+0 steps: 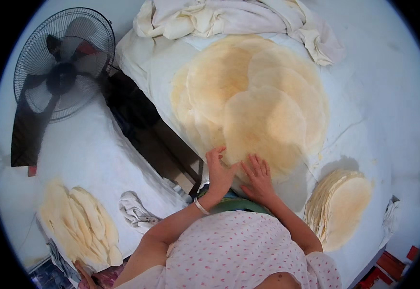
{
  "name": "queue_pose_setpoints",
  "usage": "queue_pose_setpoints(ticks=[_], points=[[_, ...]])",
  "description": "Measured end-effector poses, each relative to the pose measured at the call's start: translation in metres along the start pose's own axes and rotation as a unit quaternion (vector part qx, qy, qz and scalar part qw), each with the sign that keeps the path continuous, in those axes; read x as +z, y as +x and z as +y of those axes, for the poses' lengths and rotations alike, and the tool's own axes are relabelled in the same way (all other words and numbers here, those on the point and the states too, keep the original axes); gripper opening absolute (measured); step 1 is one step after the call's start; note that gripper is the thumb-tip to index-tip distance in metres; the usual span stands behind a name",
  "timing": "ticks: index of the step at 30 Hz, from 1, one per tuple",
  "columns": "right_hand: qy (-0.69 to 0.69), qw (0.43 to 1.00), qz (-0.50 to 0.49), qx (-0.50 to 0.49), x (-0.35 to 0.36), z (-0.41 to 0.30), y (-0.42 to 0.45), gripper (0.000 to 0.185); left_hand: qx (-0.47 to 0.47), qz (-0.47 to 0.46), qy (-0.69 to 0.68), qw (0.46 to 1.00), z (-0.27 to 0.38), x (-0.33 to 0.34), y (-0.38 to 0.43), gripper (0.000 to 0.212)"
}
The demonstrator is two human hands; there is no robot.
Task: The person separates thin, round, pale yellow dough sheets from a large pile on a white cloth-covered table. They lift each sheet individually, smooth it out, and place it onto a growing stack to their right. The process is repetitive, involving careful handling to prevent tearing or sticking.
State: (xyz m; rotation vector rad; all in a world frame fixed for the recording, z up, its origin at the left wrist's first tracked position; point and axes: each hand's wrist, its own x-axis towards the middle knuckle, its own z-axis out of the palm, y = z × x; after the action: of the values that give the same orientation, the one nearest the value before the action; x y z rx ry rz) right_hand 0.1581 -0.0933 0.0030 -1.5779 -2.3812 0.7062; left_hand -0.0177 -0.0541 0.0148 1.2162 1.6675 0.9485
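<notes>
Large thin round flatbread sheets (pixel 267 126) lie overlapped in a wide spread on a white cloth in front of me. My left hand (pixel 221 173) is at the near edge of the spread, its fingers bent and apart; whether it pinches a sheet's edge cannot be told. Beside it, my right hand (pixel 258 177) rests with spread fingers on the near edge of the front sheet. A thick stack of similar round sheets (pixel 347 209) leans to the right of my right arm. Folded sheets (pixel 83 227) are heaped at the lower left.
A black fan (pixel 63 77) stands at the upper left. Bunched cream cloth (pixel 224 18) lies beyond the sheets. A crumpled white cloth (pixel 136 211) is on the left surface, across a dark gap. Another person's hand (pixel 83 274) touches the lower-left heap.
</notes>
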Motion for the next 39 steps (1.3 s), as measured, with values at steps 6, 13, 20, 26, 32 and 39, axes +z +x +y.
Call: queue_pose_setpoints(ticks=[6, 13, 20, 26, 32, 39], points=[[0.116, 0.986, 0.077, 0.096, -0.004, 0.002, 0.003, 0.075, -0.069, -0.211, -0.319, 0.921, 0.034, 0.011, 0.011, 0.050], [0.376, 0.818, 0.317, 0.297, -0.091, 0.040, -0.012, 0.038, 0.082, -0.217, -0.241, 0.942, 0.024, 0.039, 0.064, 0.031], [0.501, 0.708, 0.333, 0.370, -0.163, 0.073, -0.004, 0.043, -0.010, -0.067, -0.139, 0.988, 0.018, 0.094, 0.103, 0.047], [0.329, 0.833, 0.362, 0.257, -0.276, 0.087, -0.004, 0.047, -0.071, -0.075, -0.162, 0.981, 0.009, 0.097, 0.094, 0.045], [0.174, 0.892, 0.356, 0.219, -0.302, 0.079, 0.007, 0.041, -0.151, -0.113, -0.231, 0.955, 0.001, 0.092, 0.071, 0.039], [0.141, 0.975, 0.152, 0.081, -0.114, 0.120, 0.067, 0.055, -0.151, -0.088, -0.204, 0.963, 0.007, 0.103, 0.075, 0.041]])
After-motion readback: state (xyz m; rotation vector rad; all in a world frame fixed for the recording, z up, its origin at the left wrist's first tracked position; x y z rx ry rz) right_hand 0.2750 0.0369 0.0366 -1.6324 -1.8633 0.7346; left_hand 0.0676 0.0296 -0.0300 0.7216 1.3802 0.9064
